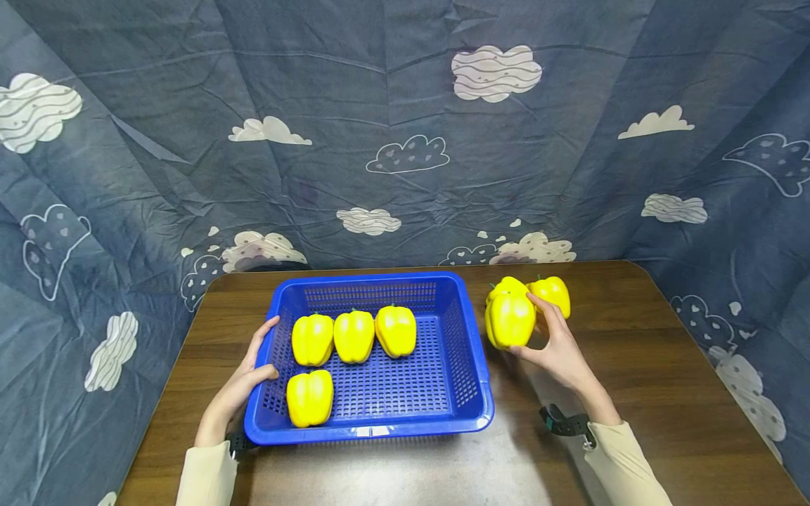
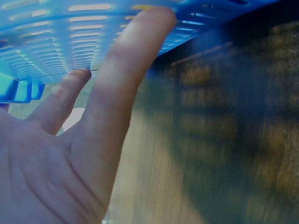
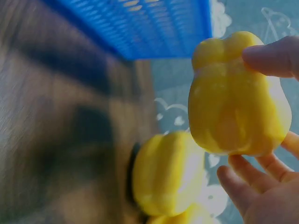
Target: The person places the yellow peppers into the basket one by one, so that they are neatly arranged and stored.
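Observation:
My left hand (image 1: 237,383) grips the left rim of a blue perforated basket (image 1: 487,393), thumb tip lapping over the edge. In the left wrist view, fingers (image 2: 110,88) of that hand lie along the basket's slotted outer wall. Right of the basket, my right hand (image 1: 560,351) holds a yellow bell pepper (image 1: 512,322) between thumb and fingers. The right wrist view shows this pepper (image 3: 238,100) raised above the table. Behind it are another yellow bell pepper (image 1: 508,284) and, to the right, one more (image 1: 553,295), partly covered by my fingers.
Inside the basket, three yellow bell peppers (image 1: 354,336) form a back row, and another pepper (image 1: 310,398) sits at the front left. The brown wooden table (image 1: 658,393) ends at a dark blue cloth (image 1: 405,91) with cloud prints.

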A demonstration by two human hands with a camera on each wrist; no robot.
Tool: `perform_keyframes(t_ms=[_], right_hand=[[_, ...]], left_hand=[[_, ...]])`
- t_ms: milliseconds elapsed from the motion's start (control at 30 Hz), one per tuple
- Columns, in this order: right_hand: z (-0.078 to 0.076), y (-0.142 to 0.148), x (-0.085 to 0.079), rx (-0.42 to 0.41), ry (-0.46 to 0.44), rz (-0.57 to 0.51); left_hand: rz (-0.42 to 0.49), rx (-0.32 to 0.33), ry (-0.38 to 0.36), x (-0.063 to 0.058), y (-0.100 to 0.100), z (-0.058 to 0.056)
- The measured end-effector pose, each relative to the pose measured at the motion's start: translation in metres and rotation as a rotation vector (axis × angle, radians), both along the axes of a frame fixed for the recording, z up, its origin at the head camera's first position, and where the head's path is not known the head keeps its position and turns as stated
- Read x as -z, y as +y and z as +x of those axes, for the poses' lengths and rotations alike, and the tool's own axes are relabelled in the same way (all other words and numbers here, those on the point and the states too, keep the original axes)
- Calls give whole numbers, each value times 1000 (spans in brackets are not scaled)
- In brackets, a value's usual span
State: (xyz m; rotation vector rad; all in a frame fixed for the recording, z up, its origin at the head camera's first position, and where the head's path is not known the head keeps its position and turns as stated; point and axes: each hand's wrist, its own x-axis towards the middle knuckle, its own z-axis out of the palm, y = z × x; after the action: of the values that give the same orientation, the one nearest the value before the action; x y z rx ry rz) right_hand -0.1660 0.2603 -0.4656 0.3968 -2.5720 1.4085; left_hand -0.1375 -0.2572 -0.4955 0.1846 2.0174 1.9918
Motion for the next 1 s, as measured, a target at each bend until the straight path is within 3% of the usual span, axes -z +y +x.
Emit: perform_keyframes(t_ms=[200, 500, 1000], right_hand=[[3, -12, -19, -39, 26, -41], [12, -36, -40, -105, -8, 13], [28, -86, -43, -194, -103, 3]], left_hand=[[3, 0, -8, -1, 0, 1], [-6, 0, -11, 1, -1, 0], [-12, 3, -20, 2, -2, -1]])
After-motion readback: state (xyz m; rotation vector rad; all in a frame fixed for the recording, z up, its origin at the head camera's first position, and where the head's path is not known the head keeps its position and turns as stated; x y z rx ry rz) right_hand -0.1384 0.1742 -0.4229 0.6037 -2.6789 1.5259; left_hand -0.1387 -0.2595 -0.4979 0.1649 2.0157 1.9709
